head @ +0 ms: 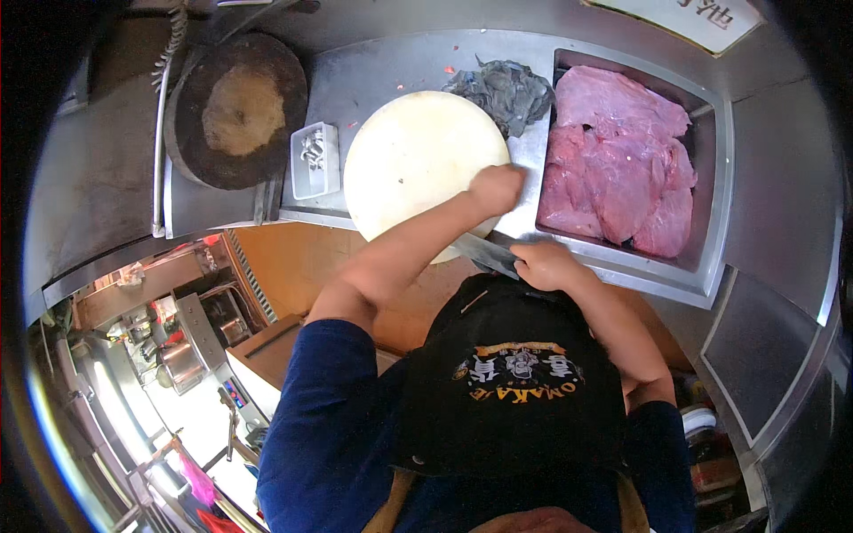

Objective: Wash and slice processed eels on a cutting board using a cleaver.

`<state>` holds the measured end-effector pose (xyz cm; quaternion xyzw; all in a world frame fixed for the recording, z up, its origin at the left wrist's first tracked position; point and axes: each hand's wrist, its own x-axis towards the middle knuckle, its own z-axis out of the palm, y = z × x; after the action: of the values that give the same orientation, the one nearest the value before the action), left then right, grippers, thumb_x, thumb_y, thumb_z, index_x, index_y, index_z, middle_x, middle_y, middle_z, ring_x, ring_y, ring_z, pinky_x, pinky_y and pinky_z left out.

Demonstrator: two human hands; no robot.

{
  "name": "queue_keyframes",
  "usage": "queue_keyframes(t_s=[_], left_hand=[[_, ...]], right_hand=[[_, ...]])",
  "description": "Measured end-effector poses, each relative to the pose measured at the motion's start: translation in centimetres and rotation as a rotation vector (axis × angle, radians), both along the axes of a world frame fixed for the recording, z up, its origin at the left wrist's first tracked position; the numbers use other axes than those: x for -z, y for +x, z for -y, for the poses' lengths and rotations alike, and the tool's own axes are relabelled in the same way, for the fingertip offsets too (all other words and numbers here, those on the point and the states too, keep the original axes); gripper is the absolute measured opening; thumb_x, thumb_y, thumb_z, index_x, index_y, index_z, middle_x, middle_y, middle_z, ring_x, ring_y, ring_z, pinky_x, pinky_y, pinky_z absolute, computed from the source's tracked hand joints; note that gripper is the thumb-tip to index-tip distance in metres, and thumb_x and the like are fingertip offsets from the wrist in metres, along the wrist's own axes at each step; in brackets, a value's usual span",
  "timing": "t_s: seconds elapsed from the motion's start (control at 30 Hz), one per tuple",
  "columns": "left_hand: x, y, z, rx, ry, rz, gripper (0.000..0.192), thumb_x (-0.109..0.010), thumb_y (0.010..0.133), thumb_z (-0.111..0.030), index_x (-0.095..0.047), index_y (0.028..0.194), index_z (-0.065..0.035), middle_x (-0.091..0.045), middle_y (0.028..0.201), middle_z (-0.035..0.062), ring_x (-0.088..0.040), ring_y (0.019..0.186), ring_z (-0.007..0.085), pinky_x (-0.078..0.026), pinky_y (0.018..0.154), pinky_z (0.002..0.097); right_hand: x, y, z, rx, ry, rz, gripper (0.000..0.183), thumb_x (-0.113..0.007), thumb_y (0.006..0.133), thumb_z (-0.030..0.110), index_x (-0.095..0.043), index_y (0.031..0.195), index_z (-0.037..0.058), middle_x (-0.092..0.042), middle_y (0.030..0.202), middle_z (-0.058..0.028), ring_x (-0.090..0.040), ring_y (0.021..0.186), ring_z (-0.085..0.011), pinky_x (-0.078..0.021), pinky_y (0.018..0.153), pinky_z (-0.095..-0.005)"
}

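Note:
My right hand (546, 265) grips the handle of a broad-bladed kitchen knife (485, 252), held low in front of my black apron (520, 413). The blade points left, by the near edge of a round, pale cutting board (420, 160). My left hand (496, 190) is over the board's right edge, its fingers curled and blurred; whether it holds anything is hidden. To the right, large slabs of raw pink meat (620, 160) lie in a rectangular metal basin (718, 200) set into the counter.
A crumpled dark cloth or plastic wad (506, 93) lies behind the board, beside the basin. Left of the board stands a white plastic box (314, 183) with small silvery pieces inside. A large dark wok (186, 126) sits farther left. Red scraps dot the steel counter (373, 66).

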<state>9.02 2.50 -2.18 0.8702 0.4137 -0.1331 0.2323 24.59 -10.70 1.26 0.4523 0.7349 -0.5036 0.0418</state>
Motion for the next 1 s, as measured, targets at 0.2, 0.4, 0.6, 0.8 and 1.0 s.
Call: queue_keyframes(t_s=[0.2, 0.4, 0.6, 0.8, 1.0], left_hand=[[0.7, 5.9, -3.7, -0.227, 0.115, 0.218, 0.026, -0.071, 0.079, -0.026, -0.067, 0.099, -0.0082, -0.068, 0.095, 0.0184, -0.067, 0.092, 0.0366, -0.053, 0.083, 0.0485], [2.2, 2.9, -11.6, -0.718, 0.233, 0.116, 0.035, -0.074, 0.083, -0.036, -0.068, 0.100, -0.0045, -0.069, 0.104, 0.0183, -0.068, 0.100, 0.0332, -0.054, 0.088, 0.0442], [3.2, -2.1, -12.5, -1.133, -0.144, 0.952, 0.013, -0.063, 0.086, -0.010, -0.067, 0.099, -0.0079, -0.069, 0.087, 0.0057, -0.064, 0.074, 0.0188, -0.054, 0.070, 0.0339], [-3.4, -4.6, -12.3, -1.235, -0.406, 1.388, 0.004, -0.056, 0.093, -0.007, -0.056, 0.096, -0.0087, -0.062, 0.083, 0.0035, -0.061, 0.072, 0.0164, -0.053, 0.069, 0.0319], [-10.5, -5.5, -10.9, -0.976, -0.128, 1.485, 0.022, -0.066, 0.087, 0.005, -0.050, 0.089, -0.0101, -0.053, 0.078, -0.0023, -0.050, 0.068, 0.0071, -0.040, 0.060, 0.0237]], right_hand=[[-0.9, 0.8, -0.7, -0.033, 0.018, 0.009, 0.023, -0.052, 0.092, 0.025, -0.060, 0.105, 0.0079, -0.067, 0.097, -0.0253, -0.063, 0.094, -0.0456, -0.0476, 0.083, -0.0576], [-0.6, 2.4, -0.2, 0.043, -0.025, 0.014, 0.024, -0.053, 0.092, 0.026, -0.062, 0.105, 0.0082, -0.067, 0.098, -0.0247, -0.064, 0.096, -0.0448, -0.0481, 0.084, -0.0564], [-0.6, 4.0, -0.3, 0.089, -0.031, -0.009, 0.025, -0.052, 0.093, 0.026, -0.061, 0.107, 0.0078, -0.067, 0.101, -0.0243, -0.064, 0.099, -0.0448, -0.0480, 0.085, -0.0565], [-0.7, 3.1, -0.3, 0.101, -0.022, -0.023, 0.026, -0.053, 0.093, 0.027, -0.061, 0.107, 0.0061, -0.067, 0.102, -0.0251, -0.064, 0.099, -0.0440, -0.0483, 0.085, -0.0554], [0.2, 1.5, 1.4, 0.281, 0.118, -0.172, 0.023, -0.058, 0.093, 0.020, -0.060, 0.107, 0.0024, -0.067, 0.091, -0.0223, -0.067, 0.084, -0.0394, -0.0514, 0.074, -0.0487]])
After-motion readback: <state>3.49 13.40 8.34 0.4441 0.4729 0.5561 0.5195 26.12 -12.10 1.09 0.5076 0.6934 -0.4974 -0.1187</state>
